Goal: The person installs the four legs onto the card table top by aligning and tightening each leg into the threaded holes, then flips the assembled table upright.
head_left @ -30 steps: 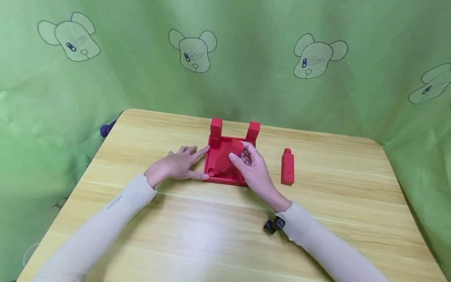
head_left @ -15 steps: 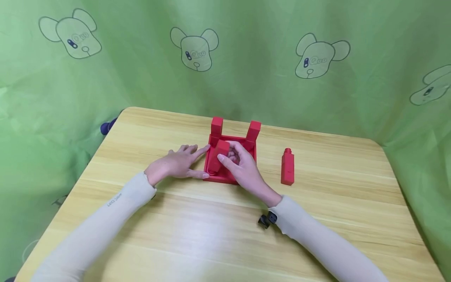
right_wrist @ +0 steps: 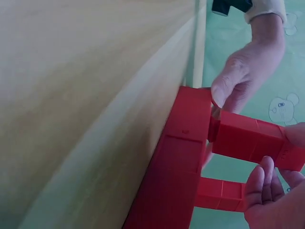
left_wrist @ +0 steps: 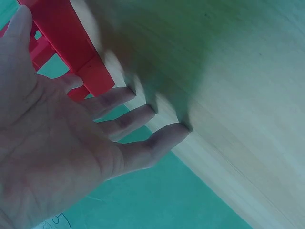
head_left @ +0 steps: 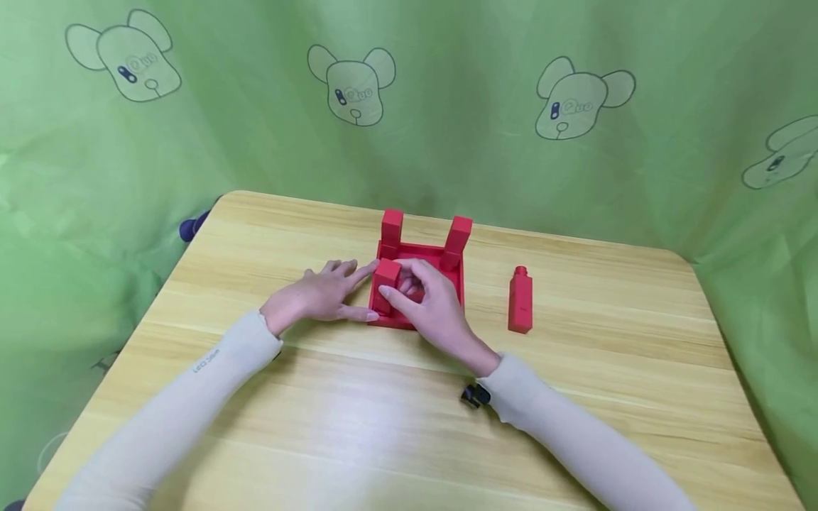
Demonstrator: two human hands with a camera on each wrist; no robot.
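A red square tray-like base [head_left: 463, 284] with raised edges lies on the table. Near its front left corner, my right hand [head_left: 434, 306] pinches a red square leg [head_left: 386, 285] between thumb and fingers. The leg stands upright, and in the right wrist view its narrower lower end [right_wrist: 214, 129] meets the base at the corner. My left hand [head_left: 319, 294] lies at the base's left side, fingers spread, with index finger and thumb touching the edge. Two matching legs, a left one [head_left: 392, 228] and a right one [head_left: 458, 238], stand at the base's back corners.
A loose red leg [head_left: 520, 304] with a threaded end lies on the wooden table [head_left: 607, 319], right of the base. Behind the table hangs a green curtain [head_left: 447, 142] with printed animal heads. A black wrist camera [head_left: 476, 394] sits under the right cuff.
My right hand has moved left with the leg and turned it from tilted to upright at the front left corner. The left hand has stayed at the base's edge.
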